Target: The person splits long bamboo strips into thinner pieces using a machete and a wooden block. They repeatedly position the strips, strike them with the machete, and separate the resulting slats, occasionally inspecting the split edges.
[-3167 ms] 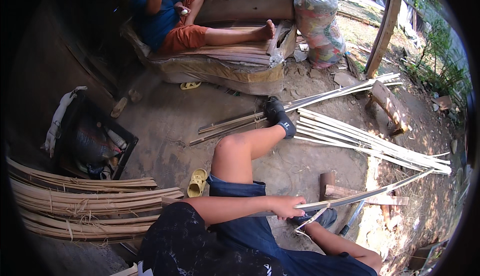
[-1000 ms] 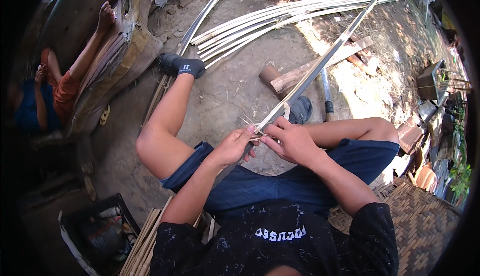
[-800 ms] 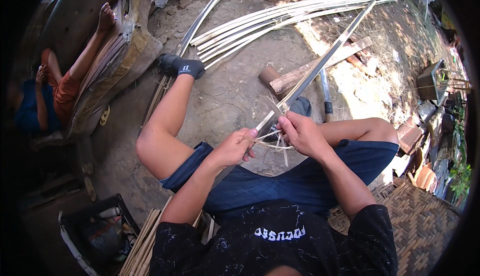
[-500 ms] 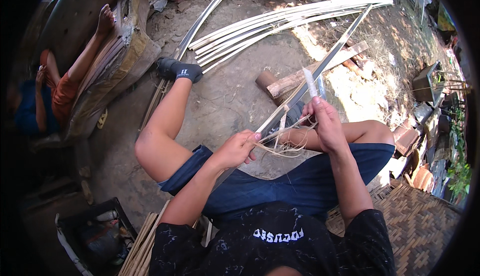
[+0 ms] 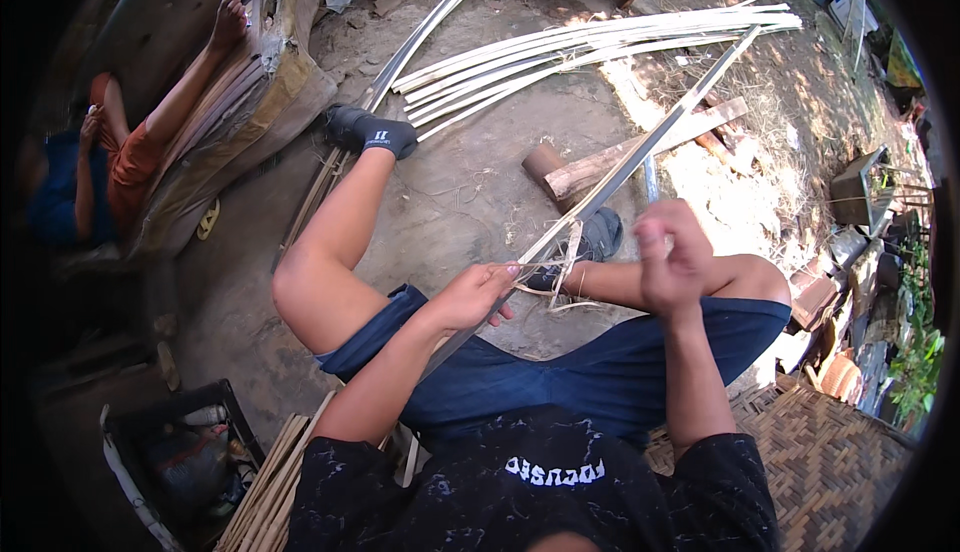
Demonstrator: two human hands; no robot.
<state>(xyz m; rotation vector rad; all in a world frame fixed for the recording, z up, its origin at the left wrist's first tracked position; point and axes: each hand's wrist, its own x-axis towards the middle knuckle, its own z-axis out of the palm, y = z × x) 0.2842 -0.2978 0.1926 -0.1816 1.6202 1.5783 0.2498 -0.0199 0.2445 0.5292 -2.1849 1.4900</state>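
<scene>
A long, narrow, flat strip of dark-and-pale split wood or cane (image 5: 640,157) slants from the person's lap, past the foot in a dark grey shoe (image 5: 600,235), toward the bundle of pale, slender strips (image 5: 580,42) on the ground. The left hand (image 5: 470,297) is closed around its near part, thumb on top; thin, pale, curled fibres (image 5: 573,247) hang just beyond. The right hand (image 5: 672,257) is raised to the right, apart from the strip; its fingers look curled, but blur hides whether they pinch anything. Good handling probably calls for a firm left grip, thumb clear of any pull along the edge, light even strokes away from the body, and loose fibres cleared so they do not snag. The far end, slender and long, may wobble unless braced.
</scene>
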